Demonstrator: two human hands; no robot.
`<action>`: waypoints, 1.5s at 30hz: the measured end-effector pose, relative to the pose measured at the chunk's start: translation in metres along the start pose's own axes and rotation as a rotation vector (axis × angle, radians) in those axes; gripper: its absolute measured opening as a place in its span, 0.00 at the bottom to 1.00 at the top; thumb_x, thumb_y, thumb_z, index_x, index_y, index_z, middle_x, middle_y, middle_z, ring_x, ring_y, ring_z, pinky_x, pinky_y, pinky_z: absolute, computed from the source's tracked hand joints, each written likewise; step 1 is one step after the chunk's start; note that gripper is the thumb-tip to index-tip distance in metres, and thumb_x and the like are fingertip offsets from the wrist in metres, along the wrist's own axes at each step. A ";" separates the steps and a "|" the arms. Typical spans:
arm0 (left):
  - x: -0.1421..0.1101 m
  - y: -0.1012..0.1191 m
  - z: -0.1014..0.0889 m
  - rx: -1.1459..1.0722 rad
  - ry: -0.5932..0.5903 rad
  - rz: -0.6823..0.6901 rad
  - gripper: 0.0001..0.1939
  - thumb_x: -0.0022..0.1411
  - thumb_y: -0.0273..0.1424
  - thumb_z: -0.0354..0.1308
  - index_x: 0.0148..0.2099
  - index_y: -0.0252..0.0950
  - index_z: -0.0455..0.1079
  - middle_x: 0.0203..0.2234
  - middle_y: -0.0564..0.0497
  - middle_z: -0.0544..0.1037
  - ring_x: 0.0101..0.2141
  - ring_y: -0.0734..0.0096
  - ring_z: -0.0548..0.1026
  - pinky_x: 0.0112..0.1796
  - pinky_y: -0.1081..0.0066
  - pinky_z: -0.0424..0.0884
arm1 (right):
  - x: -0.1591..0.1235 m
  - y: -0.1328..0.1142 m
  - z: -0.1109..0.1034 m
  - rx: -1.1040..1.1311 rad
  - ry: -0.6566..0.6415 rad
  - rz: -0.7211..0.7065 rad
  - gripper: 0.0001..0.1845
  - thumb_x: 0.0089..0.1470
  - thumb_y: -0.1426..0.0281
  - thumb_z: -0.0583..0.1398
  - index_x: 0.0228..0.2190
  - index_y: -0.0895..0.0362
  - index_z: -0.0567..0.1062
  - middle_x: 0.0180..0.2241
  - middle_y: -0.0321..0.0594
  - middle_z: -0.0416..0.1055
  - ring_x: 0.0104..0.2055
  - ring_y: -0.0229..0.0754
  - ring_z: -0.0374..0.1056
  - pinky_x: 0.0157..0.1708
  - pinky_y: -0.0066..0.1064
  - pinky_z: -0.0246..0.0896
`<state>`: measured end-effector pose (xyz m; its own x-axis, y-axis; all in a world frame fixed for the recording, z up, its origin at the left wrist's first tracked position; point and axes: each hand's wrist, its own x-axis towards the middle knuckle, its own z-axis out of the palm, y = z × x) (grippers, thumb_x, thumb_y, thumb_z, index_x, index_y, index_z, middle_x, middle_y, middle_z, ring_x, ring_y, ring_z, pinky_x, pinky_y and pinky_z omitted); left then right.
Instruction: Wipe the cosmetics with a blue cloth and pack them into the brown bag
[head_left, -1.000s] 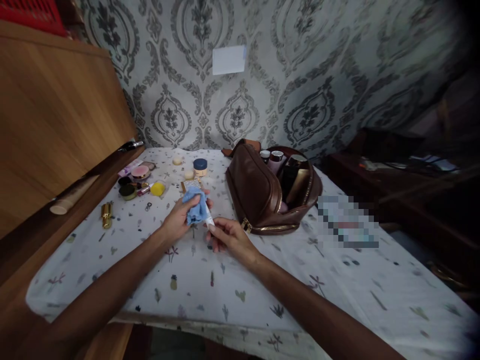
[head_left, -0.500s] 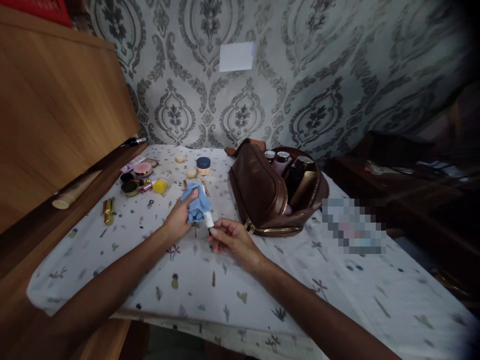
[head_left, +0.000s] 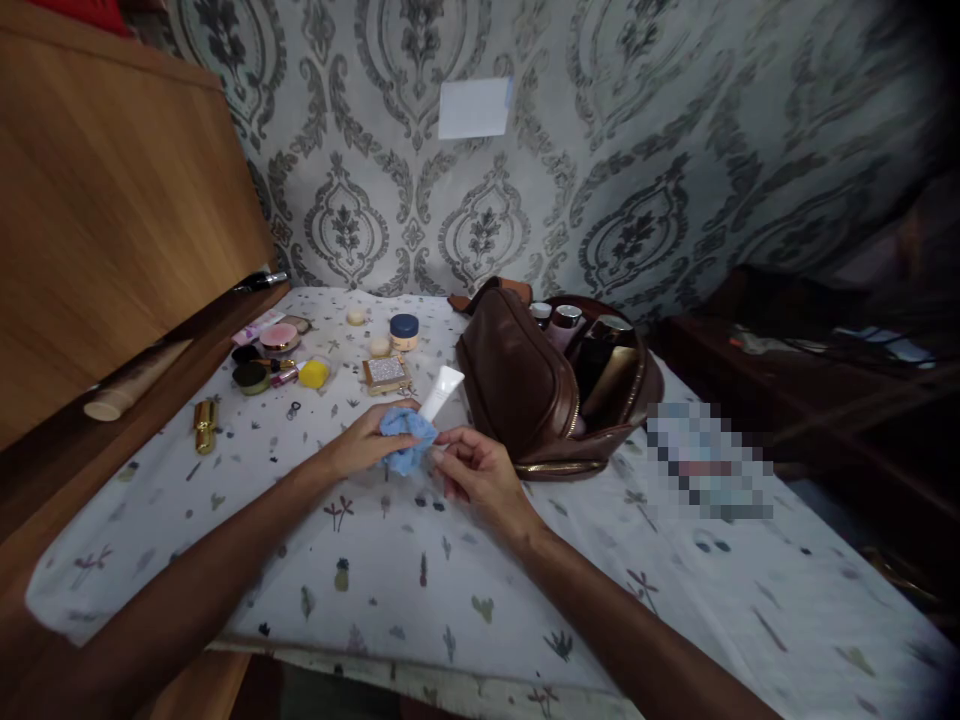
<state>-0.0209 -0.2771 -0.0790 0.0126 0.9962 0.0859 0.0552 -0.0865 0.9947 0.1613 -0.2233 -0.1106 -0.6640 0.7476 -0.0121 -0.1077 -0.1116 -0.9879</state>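
My left hand (head_left: 367, 440) is closed on a crumpled blue cloth (head_left: 409, 450) just above the table. A white squeeze tube (head_left: 442, 392) rises from the cloth, its flat crimped end up and leaning right. The tube's lower end is hidden in the cloth. My right hand (head_left: 480, 475) is beside the cloth's right edge, fingers curled and thumb pressed toward them. What lies between those fingertips is too small to make out. Just beyond the hands lies a glittery gold compact (head_left: 386, 373).
A brown makeup bag (head_left: 517, 390) stands unzipped at right with bottles inside. Farther back are a blue-lidded jar (head_left: 403, 332) and small pale round items. At left lie a pink compact (head_left: 279, 337), a yellow sponge (head_left: 313, 374) and a gold lipstick tube (head_left: 205, 427).
The white tube has turned over: its body pointed down toward my right fingers and now its crimped end points up. Both hands have shifted slightly right, uncovering the glittery compact.
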 end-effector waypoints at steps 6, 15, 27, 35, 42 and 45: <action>0.000 0.003 -0.014 0.198 -0.123 0.005 0.09 0.52 0.37 0.67 0.30 0.36 0.78 0.20 0.53 0.74 0.22 0.72 0.69 0.24 0.76 0.67 | -0.004 -0.009 0.001 0.055 0.106 -0.129 0.21 0.51 0.51 0.66 0.34 0.56 0.72 0.22 0.29 0.66 0.16 0.29 0.58 0.14 0.22 0.48; 0.002 -0.006 -0.028 -0.046 -0.038 -0.125 0.18 0.50 0.40 0.68 0.40 0.33 0.79 0.22 0.49 0.76 0.19 0.74 0.68 0.19 0.76 0.60 | -0.009 -0.018 0.001 0.028 0.287 -0.280 0.20 0.55 0.52 0.64 0.31 0.57 0.73 0.29 0.40 0.76 0.26 0.38 0.72 0.19 0.26 0.64; 0.006 -0.013 -0.025 -0.049 0.038 -0.091 0.15 0.51 0.38 0.68 0.34 0.33 0.70 0.18 0.56 0.72 0.17 0.80 0.66 0.19 0.79 0.61 | -0.009 -0.019 -0.003 -0.034 0.316 -0.350 0.15 0.55 0.58 0.66 0.36 0.56 0.72 0.25 0.32 0.71 0.22 0.32 0.65 0.17 0.22 0.56; 0.006 -0.021 -0.027 -0.091 0.125 -0.103 0.18 0.51 0.41 0.67 0.23 0.35 0.64 0.12 0.59 0.65 0.13 0.83 0.58 0.16 0.79 0.53 | -0.016 -0.017 -0.004 -0.320 0.226 -0.510 0.10 0.59 0.62 0.63 0.38 0.54 0.74 0.28 0.36 0.73 0.26 0.35 0.69 0.22 0.24 0.59; 0.005 -0.014 -0.022 -0.256 0.065 -0.037 0.15 0.49 0.38 0.70 0.29 0.33 0.71 0.14 0.58 0.68 0.14 0.81 0.62 0.16 0.78 0.58 | -0.014 -0.014 -0.008 -0.436 0.279 -0.472 0.15 0.59 0.60 0.62 0.26 0.55 0.68 0.20 0.31 0.67 0.23 0.34 0.64 0.24 0.25 0.60; 0.004 -0.013 -0.022 -0.318 0.077 -0.017 0.15 0.47 0.36 0.72 0.28 0.33 0.71 0.12 0.59 0.66 0.14 0.80 0.64 0.18 0.78 0.62 | -0.015 -0.012 -0.007 -0.484 0.296 -0.465 0.16 0.58 0.59 0.62 0.26 0.55 0.67 0.21 0.31 0.66 0.23 0.34 0.64 0.25 0.26 0.61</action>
<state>-0.0440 -0.2718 -0.0907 -0.0623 0.9962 0.0606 -0.2598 -0.0748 0.9627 0.1776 -0.2282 -0.0996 -0.3942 0.8004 0.4517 0.0547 0.5110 -0.8578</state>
